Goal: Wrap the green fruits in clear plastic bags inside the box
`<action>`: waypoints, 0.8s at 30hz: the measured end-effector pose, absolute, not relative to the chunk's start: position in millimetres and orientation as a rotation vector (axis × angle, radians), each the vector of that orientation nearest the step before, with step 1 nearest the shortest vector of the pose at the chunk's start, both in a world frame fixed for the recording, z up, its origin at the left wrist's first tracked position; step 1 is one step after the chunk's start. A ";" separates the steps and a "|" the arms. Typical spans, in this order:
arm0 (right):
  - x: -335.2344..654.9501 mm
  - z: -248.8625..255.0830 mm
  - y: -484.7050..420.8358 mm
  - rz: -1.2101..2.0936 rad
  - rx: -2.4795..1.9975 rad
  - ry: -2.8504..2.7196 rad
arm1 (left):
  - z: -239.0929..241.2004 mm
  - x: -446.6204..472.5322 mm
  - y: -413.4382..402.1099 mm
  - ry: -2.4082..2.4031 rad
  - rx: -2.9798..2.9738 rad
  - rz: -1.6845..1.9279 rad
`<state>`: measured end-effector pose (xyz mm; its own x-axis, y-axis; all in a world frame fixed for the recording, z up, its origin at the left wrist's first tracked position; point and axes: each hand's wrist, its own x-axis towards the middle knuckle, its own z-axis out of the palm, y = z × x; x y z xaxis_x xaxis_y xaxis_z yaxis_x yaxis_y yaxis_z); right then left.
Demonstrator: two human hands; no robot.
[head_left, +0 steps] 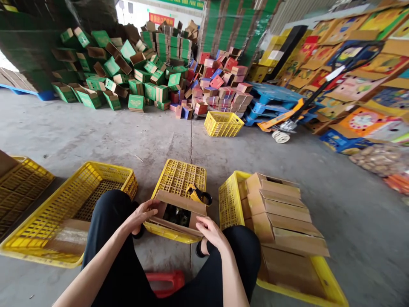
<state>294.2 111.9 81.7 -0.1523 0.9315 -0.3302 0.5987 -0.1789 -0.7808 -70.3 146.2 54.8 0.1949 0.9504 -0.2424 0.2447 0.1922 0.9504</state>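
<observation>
Between my knees, a small cardboard box (198,207) with its top flaps parted sits on an upturned yellow crate (182,172). Dark, glossy contents (177,215) show through its opening; their kind I cannot make out. My left hand (142,213) grips the box's left end, fingers over the flap. At the opposite end, my right hand (211,230) holds the box with its fingers bent against the side. Just behind the box lies a yellow and black tape dispenser (198,195) on the crate.
To the right stands a yellow crate (230,200) packed with cardboard boxes (287,209). On the left, another yellow crate (41,217) contains a flattened-looking carton (70,238). Farther off are piled green boxes (136,102), a yellow basket (223,123) and a pallet jack (287,121).
</observation>
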 end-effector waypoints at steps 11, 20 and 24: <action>297.6 71.4 92.6 1.397 -1.825 -2.081 | 19.1 -95.6 137.9 1.086 1.934 0.221; 281.9 74.8 90.0 1.163 -1.992 -2.428 | 14.9 -83.6 129.2 1.191 2.175 -0.078; 275.1 64.8 85.4 0.930 -1.938 -2.471 | 18.0 -79.4 129.0 1.224 2.199 -0.146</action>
<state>275.1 85.4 64.8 -0.2942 0.8510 -0.4351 0.9266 0.1424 -0.3481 -79.4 129.0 18.0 0.5666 0.7343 -0.3739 0.8017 -0.3864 0.4561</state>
